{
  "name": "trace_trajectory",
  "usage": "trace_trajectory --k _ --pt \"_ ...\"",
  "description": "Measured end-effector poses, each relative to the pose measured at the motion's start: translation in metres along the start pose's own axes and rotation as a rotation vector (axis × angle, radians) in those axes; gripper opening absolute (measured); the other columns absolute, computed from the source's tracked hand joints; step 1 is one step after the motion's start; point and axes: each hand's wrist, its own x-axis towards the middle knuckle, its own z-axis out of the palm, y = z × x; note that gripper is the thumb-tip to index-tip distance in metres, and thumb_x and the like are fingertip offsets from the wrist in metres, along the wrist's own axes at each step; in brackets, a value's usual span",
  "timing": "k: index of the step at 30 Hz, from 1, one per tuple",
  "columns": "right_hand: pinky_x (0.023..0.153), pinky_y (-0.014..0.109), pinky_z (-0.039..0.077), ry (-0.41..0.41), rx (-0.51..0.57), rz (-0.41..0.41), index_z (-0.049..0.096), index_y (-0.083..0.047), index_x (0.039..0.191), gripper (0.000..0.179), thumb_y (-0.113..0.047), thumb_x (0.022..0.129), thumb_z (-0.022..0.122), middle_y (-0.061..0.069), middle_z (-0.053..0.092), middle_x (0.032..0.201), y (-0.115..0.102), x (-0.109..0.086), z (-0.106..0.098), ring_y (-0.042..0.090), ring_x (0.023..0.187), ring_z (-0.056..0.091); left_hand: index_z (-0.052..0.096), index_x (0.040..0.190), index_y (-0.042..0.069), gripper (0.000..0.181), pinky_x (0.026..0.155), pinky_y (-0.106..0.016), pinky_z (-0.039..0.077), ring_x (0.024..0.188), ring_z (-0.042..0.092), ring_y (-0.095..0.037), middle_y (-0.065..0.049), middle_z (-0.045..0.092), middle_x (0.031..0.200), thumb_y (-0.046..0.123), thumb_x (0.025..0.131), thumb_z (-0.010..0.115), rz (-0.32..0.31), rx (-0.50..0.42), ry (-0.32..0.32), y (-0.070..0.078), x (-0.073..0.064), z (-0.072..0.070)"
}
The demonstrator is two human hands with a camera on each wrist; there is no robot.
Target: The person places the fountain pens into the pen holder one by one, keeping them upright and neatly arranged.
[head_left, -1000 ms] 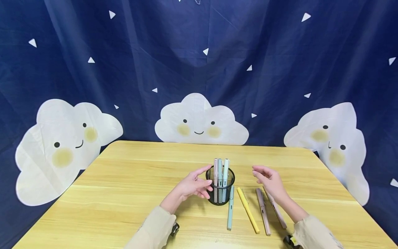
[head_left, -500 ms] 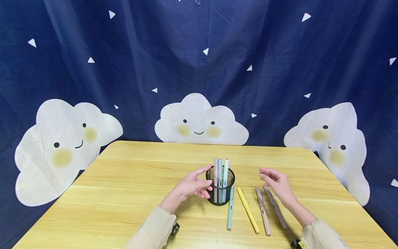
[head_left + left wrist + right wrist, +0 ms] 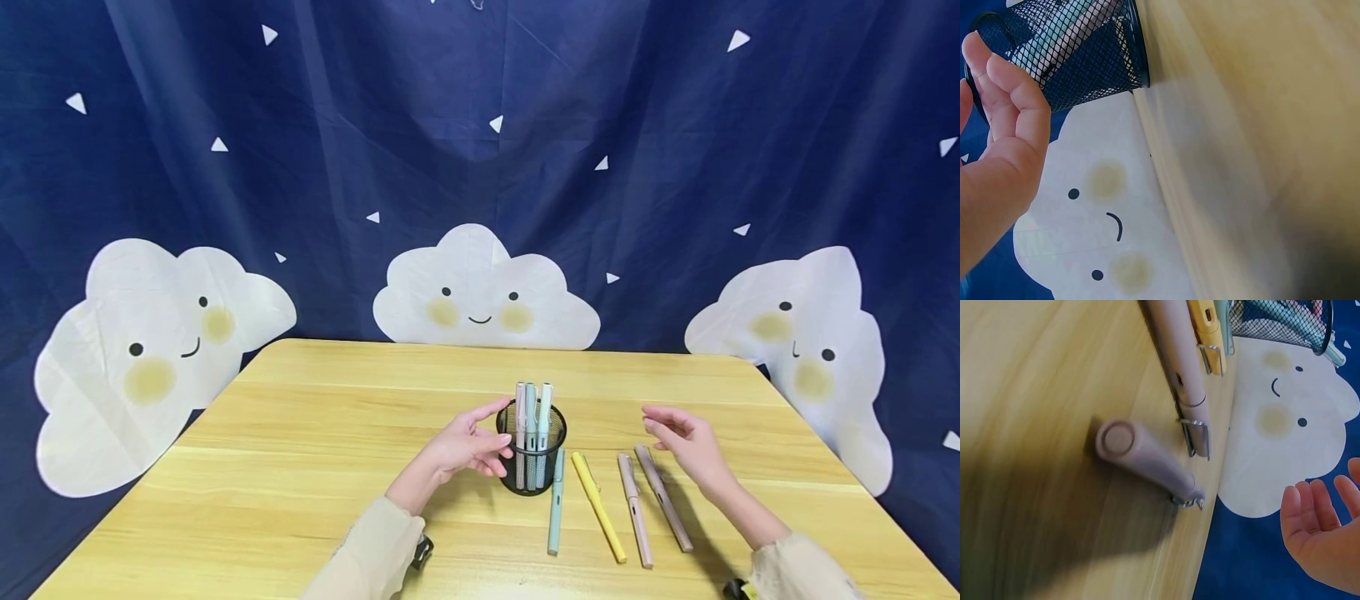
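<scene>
In the head view, a black mesh pen holder (image 3: 531, 477) stands upright with several capped pens in it, among them a pink one (image 3: 521, 408) and a pale mint one (image 3: 546, 408). My left hand (image 3: 461, 448) is at its left side, fingers spread and fingertips right at the mesh and rim. To the right, my right hand (image 3: 688, 446) hovers with loosely bent fingers and holds nothing. Nearest below it lies a greyish-purple pen (image 3: 664, 498). Left of that lie a lilac pen (image 3: 636, 512), a yellow pen (image 3: 598, 507) and a blue-green pen (image 3: 556, 504), its tip beside the holder.
A wooden table (image 3: 315, 433) carries everything. Behind its far edge hangs a dark blue curtain (image 3: 420, 125) with smiling white clouds (image 3: 483, 287). A black wrist device (image 3: 422, 552) sits at the left sleeve, and another (image 3: 737, 589) at the right sleeve.
My right hand has moved to the right, uncovering the upper end of the greyish-purple pen. The left hand, the pen holder and the pens have stayed in place.
</scene>
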Motion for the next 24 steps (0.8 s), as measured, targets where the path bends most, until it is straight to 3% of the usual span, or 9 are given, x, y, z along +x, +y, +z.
trace_trajectory --k 6,9,15,21,24 --pt "0.059 0.023 0.052 -0.013 -0.017 -0.027 0.057 0.010 0.107 0.030 -0.012 0.087 0.058 -0.003 0.065 0.093 0.032 0.006 -0.015 0.000 0.079 0.057 0.021 0.143 0.013 0.068 0.052 -0.022 0.050 0.054 0.060 -0.015 -0.015 0.064 0.082 0.008 0.086 0.058 -0.001 -0.003 -0.006 -0.001 0.001 0.000" --pt "0.060 0.022 0.052 -0.024 -0.012 -0.040 0.062 -0.001 0.107 0.024 -0.014 0.087 0.058 -0.006 0.065 0.095 0.045 0.008 -0.021 -0.001 0.081 0.058 0.021 0.143 0.013 0.068 0.052 -0.023 0.050 0.054 0.060 -0.015 -0.015 0.064 0.081 0.008 0.086 0.058 0.001 -0.007 -0.008 -0.001 0.001 0.000" --pt "0.059 0.024 0.052 -0.020 -0.026 -0.035 0.064 -0.005 0.102 0.017 -0.007 0.087 0.058 -0.020 0.060 0.087 0.018 -0.002 -0.024 -0.002 0.077 0.057 0.022 0.143 0.014 0.068 0.052 -0.023 0.050 0.054 0.060 -0.015 -0.016 0.064 0.081 0.009 0.086 0.058 0.003 -0.007 -0.006 0.000 0.000 0.000" --pt "0.058 0.023 0.052 -0.042 -0.105 -0.012 0.057 0.010 0.107 0.024 -0.002 0.087 0.056 -0.024 0.057 0.086 0.009 -0.007 -0.027 -0.004 0.077 0.056 0.022 0.143 0.014 0.067 0.052 -0.023 0.050 0.053 0.061 -0.015 -0.020 0.063 0.084 0.007 0.086 0.058 0.000 -0.005 -0.003 0.000 0.000 0.000" --pt "0.059 0.024 0.052 -0.056 -0.128 -0.009 0.053 0.016 0.109 0.029 -0.002 0.087 0.056 -0.020 0.059 0.087 0.011 -0.009 -0.029 -0.004 0.077 0.056 0.022 0.143 0.014 0.067 0.051 -0.023 0.050 0.053 0.061 -0.015 -0.021 0.063 0.085 0.007 0.086 0.057 0.001 -0.009 -0.007 -0.001 0.000 0.000"
